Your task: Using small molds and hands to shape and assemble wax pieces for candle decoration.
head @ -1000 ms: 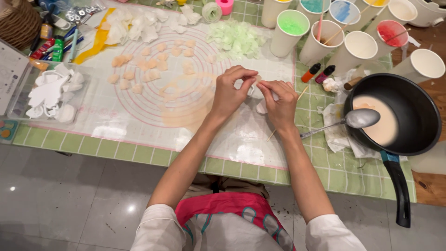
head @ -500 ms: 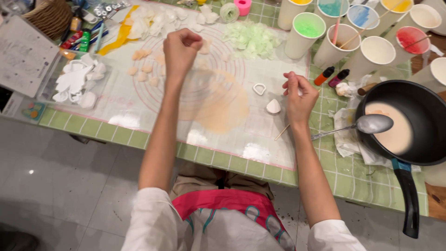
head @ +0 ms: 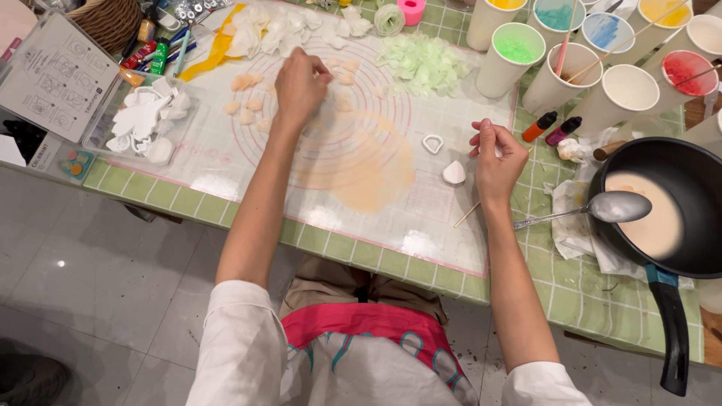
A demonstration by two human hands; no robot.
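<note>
1. Left hand (head: pixel 299 83), fingers curled shut (contents hidden), hovers among peach petal pieces (head: pixel 244 81) on the mat (head: pixel 361 188).
2. Right hand (head: pixel 496 158) pinches something tiny.
3. Beside it, a white teardrop piece (head: pixel 453 174) points away from the person, near a cutter (head: pixel 432 143).

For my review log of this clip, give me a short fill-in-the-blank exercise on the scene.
1. The left hand reaches over the small peach-coloured pieces on the translucent ____ mat.
2. The metal spoon rests on the black ____.
3. The white teardrop-shaped cutter lies to the ____ of the right hand.

Missing words: silicone; pan; left
</note>
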